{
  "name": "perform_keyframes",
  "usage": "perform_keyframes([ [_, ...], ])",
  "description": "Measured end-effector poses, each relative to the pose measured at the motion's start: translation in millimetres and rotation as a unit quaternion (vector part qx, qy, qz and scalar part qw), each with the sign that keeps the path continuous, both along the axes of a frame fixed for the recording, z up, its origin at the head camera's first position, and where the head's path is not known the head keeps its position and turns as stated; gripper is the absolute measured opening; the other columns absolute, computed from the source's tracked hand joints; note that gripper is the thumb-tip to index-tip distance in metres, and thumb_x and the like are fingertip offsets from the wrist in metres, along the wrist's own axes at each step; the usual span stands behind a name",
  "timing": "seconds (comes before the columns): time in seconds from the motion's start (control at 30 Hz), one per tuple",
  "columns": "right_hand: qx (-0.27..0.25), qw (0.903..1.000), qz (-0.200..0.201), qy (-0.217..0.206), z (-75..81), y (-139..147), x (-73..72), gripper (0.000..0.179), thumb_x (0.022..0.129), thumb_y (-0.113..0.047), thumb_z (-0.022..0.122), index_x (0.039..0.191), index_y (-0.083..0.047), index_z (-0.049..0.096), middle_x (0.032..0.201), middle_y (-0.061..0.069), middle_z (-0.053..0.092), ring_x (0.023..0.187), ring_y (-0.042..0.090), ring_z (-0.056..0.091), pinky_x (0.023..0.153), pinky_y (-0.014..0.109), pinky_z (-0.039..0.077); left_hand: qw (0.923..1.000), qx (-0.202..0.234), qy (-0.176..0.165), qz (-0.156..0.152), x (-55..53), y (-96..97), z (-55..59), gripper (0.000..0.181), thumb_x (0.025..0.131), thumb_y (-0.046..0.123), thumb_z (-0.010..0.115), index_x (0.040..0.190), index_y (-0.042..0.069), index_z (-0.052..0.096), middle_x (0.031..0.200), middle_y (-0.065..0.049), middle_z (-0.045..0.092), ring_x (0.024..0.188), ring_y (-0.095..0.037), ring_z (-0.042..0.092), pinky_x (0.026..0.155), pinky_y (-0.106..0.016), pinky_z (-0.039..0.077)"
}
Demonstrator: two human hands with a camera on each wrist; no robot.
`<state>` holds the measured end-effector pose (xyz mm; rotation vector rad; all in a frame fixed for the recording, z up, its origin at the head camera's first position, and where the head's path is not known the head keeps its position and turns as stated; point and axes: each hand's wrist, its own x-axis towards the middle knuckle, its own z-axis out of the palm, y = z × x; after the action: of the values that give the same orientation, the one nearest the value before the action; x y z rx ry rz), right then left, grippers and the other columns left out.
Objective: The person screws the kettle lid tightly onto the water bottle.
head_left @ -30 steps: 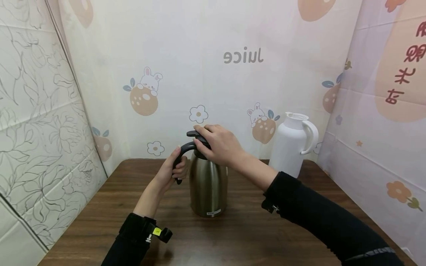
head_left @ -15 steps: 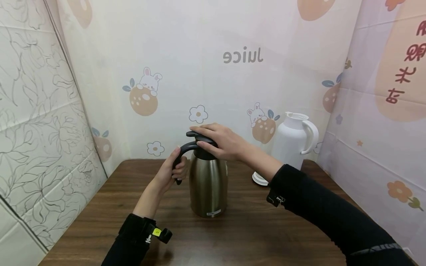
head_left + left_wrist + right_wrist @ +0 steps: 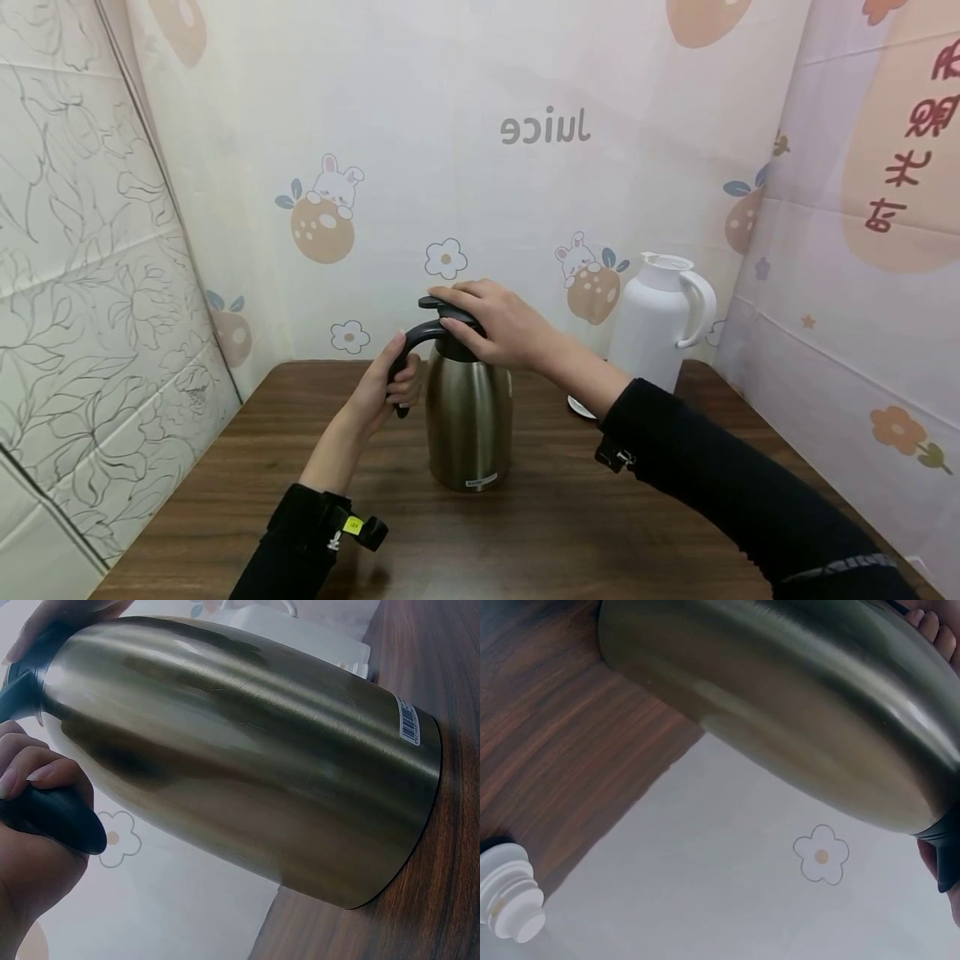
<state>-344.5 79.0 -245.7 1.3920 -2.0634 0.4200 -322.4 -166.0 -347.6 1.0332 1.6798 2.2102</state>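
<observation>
A gold-brown metal vacuum jug (image 3: 470, 425) stands upright on the wooden table in the head view. My left hand (image 3: 372, 390) grips its black handle (image 3: 424, 331), fingers wrapped round it and thumb along the top. My right hand (image 3: 504, 323) lies over the black lid (image 3: 450, 313), fingers across the top and thumb at the near side. Much of the lid is hidden under that hand. In the left wrist view the jug's body (image 3: 247, 757) fills the middle, with a barcode label (image 3: 408, 722) near its base.
Behind my right forearm stands a white jug (image 3: 651, 333) with its handle to the right. A white stepped stopper (image 3: 510, 896) sits on the table in the right wrist view. Patterned cloth walls (image 3: 405, 208) enclose the back and sides of the table (image 3: 300, 467).
My right hand has turned slightly on the lid, its forearm shifting a little right and then back. The left hand and the metal jug have stayed in place.
</observation>
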Motion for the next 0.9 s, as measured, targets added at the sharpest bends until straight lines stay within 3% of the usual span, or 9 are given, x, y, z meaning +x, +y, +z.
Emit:
perform_keyframes([
  [0.3,-0.016,0.9972,-0.073,0.011,-4.5,-6.9,8.4,0.045,0.11,-0.035,0.055,0.148,-0.012,0.06,0.127,0.011,0.069,0.116,0.03,0.066,0.096,0.045,0.055,1.0,-0.001,-0.009,0.004,-1.3,1.3,-0.3,0.058,0.115,0.055,0.027,0.067,0.025,0.039,0.053,0.015,0.036,0.046,-0.013,0.022,0.053,-0.035,0.014],
  [0.6,-0.032,0.9838,-0.176,0.003,-5.1,-21.1,23.1,0.047,0.109,-0.037,0.053,0.148,-0.013,0.06,0.117,0.015,0.069,0.103,0.035,0.064,0.081,0.047,0.057,1.0,0.001,-0.006,0.007,0.3,1.6,3.1,0.058,0.115,0.053,0.026,0.066,0.024,0.037,0.053,0.015,0.035,0.045,-0.009,0.025,0.051,-0.035,0.013],
  [0.9,-0.024,0.9822,-0.186,-0.011,-5.0,-23.1,24.3,0.048,0.109,-0.038,0.053,0.15,-0.014,0.058,0.121,0.015,0.069,0.107,0.034,0.065,0.082,0.047,0.058,1.0,0.003,-0.007,0.007,0.6,0.6,1.2,0.058,0.115,0.053,0.025,0.066,0.023,0.037,0.053,0.015,0.035,0.045,-0.009,0.024,0.051,-0.035,0.014],
])
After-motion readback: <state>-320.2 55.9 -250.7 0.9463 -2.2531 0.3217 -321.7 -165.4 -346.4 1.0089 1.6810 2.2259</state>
